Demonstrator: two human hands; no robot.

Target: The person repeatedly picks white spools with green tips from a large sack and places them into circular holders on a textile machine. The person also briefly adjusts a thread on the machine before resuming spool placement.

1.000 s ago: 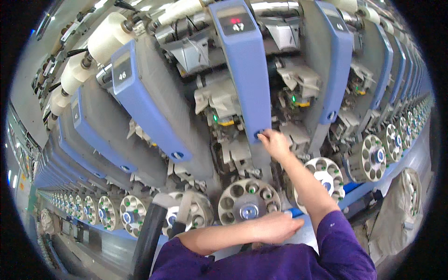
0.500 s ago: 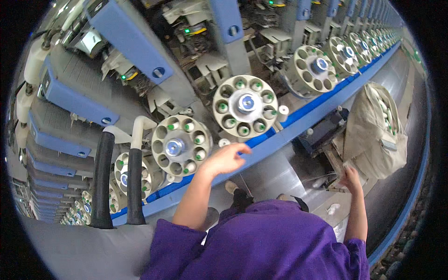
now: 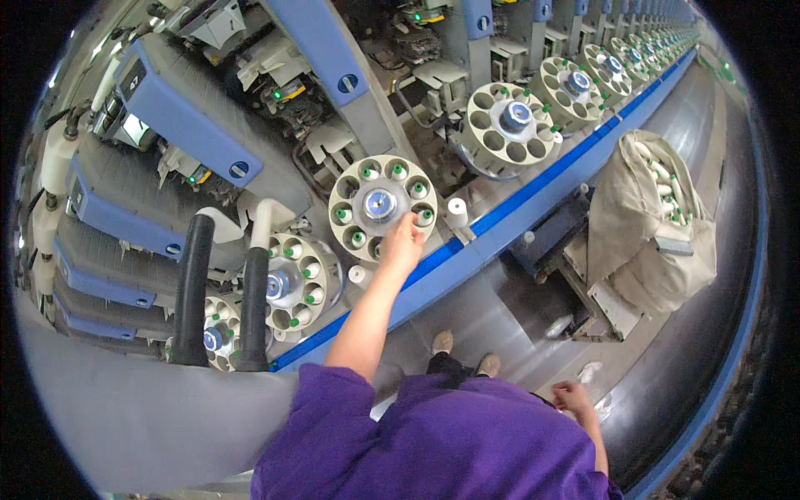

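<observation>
My left hand reaches over the lower right rim of a round cream bobbin magazine. Its index finger is stretched out beside a white bobbin with a green tip, and I see nothing held in it; whether it touches the bobbin I cannot tell. More green-tipped bobbins stand in the magazine's pockets around a blue and silver hub. Some lower pockets are hidden by the hand. Down at my right side, my right hand hangs with loosely bent fingers, holding nothing I can make out.
A blue rail runs along the row of magazines. Two white cones stand by it. A beige cloth sack of bobbins sits on a cart at right. Black-sleeved handles rise at left.
My left hand has moved up and onto the magazine. My right hand has drawn back from beside the cart towards my body. The whole view has shifted along the machine.
</observation>
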